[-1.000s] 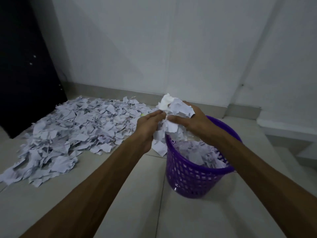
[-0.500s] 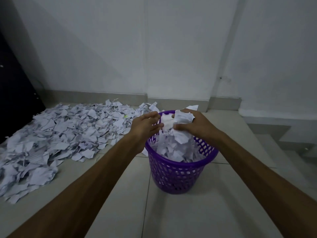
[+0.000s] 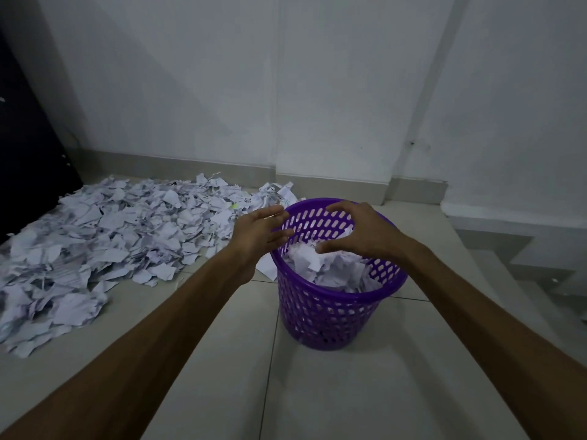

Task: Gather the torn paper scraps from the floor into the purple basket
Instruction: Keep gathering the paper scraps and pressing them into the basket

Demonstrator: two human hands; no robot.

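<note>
Both hands empty over purple basket [image 3: 340,300]: left hand [image 3: 259,233] fingers straight, right hand [image 3: 362,231] fingers spread, loose. Basket partly filled with scraps [image 3: 327,265]. Big paper scrap pile [image 3: 104,239] on floor [image 3: 222,360], left of basket. Most work left.

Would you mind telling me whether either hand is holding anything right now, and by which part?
Nothing is held: left hand and right hand are open above the purple basket.

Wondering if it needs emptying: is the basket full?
Not yet. The paper inside the basket sits below its rim, with holed wall showing above.
</note>
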